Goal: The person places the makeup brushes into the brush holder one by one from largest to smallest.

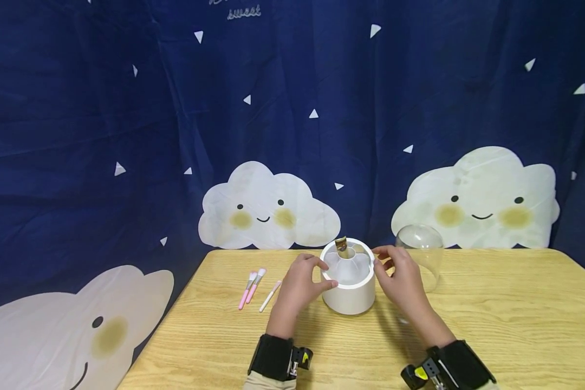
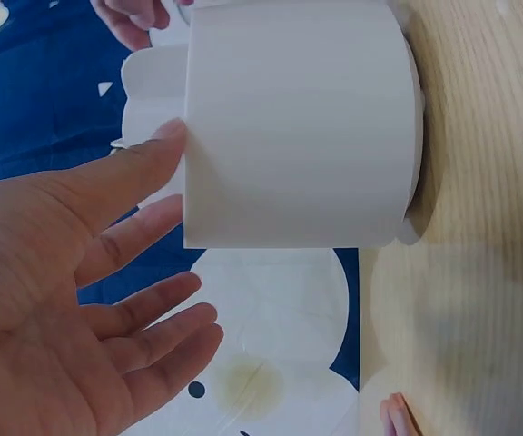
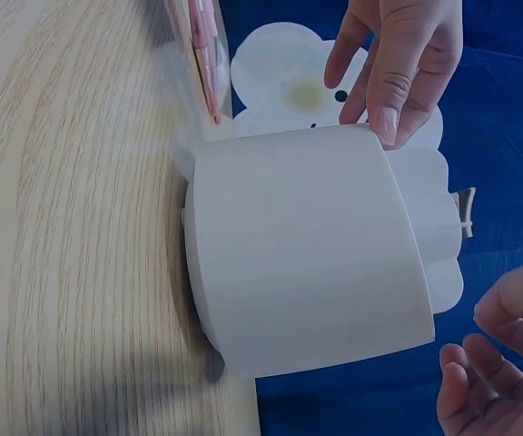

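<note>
A white round container (image 1: 348,298) stands upright on the table. Its inside has a scalloped white insert (image 3: 428,227) that rises above the rim, around a central tube. A small brown-and-gold piece (image 1: 341,245) sticks up from that tube; its kind is unclear. My left hand (image 1: 299,284) touches the container's left rim with thumb and index finger spread along it, the other fingers loose. At the right rim is my right hand (image 1: 401,275), fingers loosely bent. In the right wrist view, my right fingers (image 3: 457,386) appear apart from the container wall.
Two pink-handled brushes (image 1: 246,292) and a paler brush (image 1: 270,296) lie on the table left of the container. A clear dome (image 1: 421,252) stands at right behind my right hand. A blue curtain (image 1: 292,81) with cloud prints hangs behind the wooden table (image 1: 507,314).
</note>
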Demonstrator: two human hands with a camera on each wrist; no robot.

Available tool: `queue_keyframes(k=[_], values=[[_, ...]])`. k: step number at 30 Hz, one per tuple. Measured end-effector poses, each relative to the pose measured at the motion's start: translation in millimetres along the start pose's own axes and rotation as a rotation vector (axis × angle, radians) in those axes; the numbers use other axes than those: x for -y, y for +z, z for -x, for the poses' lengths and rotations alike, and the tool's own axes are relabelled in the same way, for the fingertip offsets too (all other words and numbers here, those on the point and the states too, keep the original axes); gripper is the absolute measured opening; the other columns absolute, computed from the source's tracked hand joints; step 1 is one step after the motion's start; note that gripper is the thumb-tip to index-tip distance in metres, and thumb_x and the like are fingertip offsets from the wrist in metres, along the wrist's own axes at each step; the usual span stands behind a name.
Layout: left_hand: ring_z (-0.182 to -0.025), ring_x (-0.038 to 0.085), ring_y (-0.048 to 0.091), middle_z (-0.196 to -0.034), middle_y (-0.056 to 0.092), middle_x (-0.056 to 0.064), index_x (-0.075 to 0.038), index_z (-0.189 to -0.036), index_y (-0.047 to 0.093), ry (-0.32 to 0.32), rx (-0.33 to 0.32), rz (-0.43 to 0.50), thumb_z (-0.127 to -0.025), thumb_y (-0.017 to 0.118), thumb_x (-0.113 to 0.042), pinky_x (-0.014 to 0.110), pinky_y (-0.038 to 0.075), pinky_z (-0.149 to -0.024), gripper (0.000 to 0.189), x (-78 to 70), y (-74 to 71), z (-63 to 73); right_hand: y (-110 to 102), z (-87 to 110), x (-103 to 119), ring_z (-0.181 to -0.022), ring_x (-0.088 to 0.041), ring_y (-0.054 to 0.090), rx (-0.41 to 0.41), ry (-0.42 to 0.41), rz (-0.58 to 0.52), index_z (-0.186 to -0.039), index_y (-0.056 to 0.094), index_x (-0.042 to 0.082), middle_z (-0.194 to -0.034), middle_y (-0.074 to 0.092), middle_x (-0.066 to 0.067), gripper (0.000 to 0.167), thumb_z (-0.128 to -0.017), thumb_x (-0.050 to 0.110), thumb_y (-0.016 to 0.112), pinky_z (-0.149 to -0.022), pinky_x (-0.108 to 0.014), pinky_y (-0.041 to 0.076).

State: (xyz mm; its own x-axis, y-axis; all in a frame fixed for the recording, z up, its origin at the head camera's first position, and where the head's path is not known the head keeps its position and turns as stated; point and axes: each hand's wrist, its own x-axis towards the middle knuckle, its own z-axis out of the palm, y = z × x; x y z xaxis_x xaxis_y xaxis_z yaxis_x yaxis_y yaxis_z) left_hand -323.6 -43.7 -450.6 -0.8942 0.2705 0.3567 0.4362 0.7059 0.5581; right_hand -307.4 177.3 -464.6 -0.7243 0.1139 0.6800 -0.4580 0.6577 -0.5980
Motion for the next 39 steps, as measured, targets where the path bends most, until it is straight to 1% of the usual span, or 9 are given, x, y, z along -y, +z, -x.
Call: queue_keyframes(k=[6, 11, 15, 19, 28, 35, 37, 39], values=[[-0.119, 0.028, 0.062, -0.133, 0.062, 0.009, -0.012, -0.105, 0.072, -0.030, -0.006, -0.014, -0.078, 0.089, -0.038, 0.049, 0.052, -0.096, 0.041, -1.4, 6.4, -1.3, 2.3, 0.9, -2.0, -0.074, -0.025, 0.063, -0.008, -0.012, 0.003, -0.102, 0.070, -0.002, -0.090, 0.064, -0.015, 0.017, -0.086, -0.005, 0.067, -0.056, -0.023, 0.046], [-0.116, 0.026, 0.064, -0.126, 0.066, 0.008, -0.010, -0.103, 0.071, 0.000, -0.032, -0.013, -0.076, 0.090, -0.037, 0.042, 0.052, -0.096, 0.042, -2.1, 9.6, -1.5, 3.4, 1.6, -2.9, -0.074, -0.025, 0.064, -0.014, -0.022, 0.004, -0.101, 0.071, -0.002, -0.091, 0.065, -0.015, 0.017, -0.085, -0.005, 0.068, -0.055, -0.023, 0.045], [-0.115, 0.026, 0.064, -0.123, 0.068, 0.009, -0.008, -0.104, 0.071, 0.016, -0.056, -0.012, -0.076, 0.090, -0.036, 0.040, 0.052, -0.098, 0.044, -3.1, 11.3, -1.5, 3.7, 2.1, -3.2, -0.073, -0.025, 0.064, -0.013, -0.033, -0.001, -0.101, 0.071, -0.003, -0.090, 0.065, -0.014, 0.016, -0.085, -0.006, 0.067, -0.055, -0.023, 0.046], [-0.115, 0.026, 0.064, -0.124, 0.068, 0.009, -0.008, -0.105, 0.071, 0.002, -0.072, -0.008, -0.076, 0.090, -0.037, 0.040, 0.052, -0.098, 0.046, -3.3, 14.7, -2.1, 4.0, 2.2, -3.2, -0.073, -0.025, 0.064, -0.010, -0.036, 0.001, -0.100, 0.071, -0.003, -0.090, 0.065, -0.014, 0.016, -0.085, -0.006, 0.067, -0.055, -0.024, 0.046], [-0.117, 0.028, 0.064, -0.126, 0.068, 0.011, -0.008, -0.108, 0.072, -0.010, -0.117, -0.041, -0.076, 0.089, -0.038, 0.041, 0.053, -0.097, 0.047, -2.9, 22.1, -1.6, 4.3, 3.8, -2.9, -0.070, -0.023, 0.063, -0.015, -0.063, 0.002, -0.097, 0.071, -0.003, -0.088, 0.064, -0.015, 0.016, -0.083, -0.007, 0.066, -0.056, -0.025, 0.048], [-0.117, 0.027, 0.065, -0.128, 0.067, 0.010, -0.010, -0.112, 0.071, -0.055, -0.124, -0.071, -0.079, 0.087, -0.040, 0.042, 0.054, -0.093, 0.047, -6.3, 25.9, -0.6, 4.8, 4.3, -2.5, -0.070, -0.023, 0.063, -0.011, -0.073, 0.002, -0.097, 0.070, -0.004, -0.089, 0.065, -0.016, 0.016, -0.082, -0.008, 0.066, -0.056, -0.025, 0.049], [-0.116, 0.027, 0.065, -0.129, 0.066, 0.009, -0.010, -0.112, 0.071, -0.061, -0.120, -0.072, -0.080, 0.086, -0.040, 0.043, 0.055, -0.092, 0.047, -7.7, 25.8, -0.1, 4.8, 4.3, -2.4, -0.070, -0.023, 0.063, -0.008, -0.074, 0.003, -0.097, 0.070, -0.004, -0.089, 0.065, -0.016, 0.016, -0.082, -0.008, 0.066, -0.056, -0.026, 0.050], [-0.116, 0.027, 0.065, -0.129, 0.066, 0.010, -0.010, -0.113, 0.070, -0.053, -0.115, -0.072, -0.081, 0.085, -0.040, 0.043, 0.055, -0.092, 0.047, -7.8, 25.7, -0.2, 5.0, 4.2, -2.7, -0.070, -0.023, 0.063, -0.007, -0.073, 0.004, -0.097, 0.070, -0.004, -0.089, 0.065, -0.016, 0.016, -0.082, -0.008, 0.066, -0.057, -0.026, 0.050]])
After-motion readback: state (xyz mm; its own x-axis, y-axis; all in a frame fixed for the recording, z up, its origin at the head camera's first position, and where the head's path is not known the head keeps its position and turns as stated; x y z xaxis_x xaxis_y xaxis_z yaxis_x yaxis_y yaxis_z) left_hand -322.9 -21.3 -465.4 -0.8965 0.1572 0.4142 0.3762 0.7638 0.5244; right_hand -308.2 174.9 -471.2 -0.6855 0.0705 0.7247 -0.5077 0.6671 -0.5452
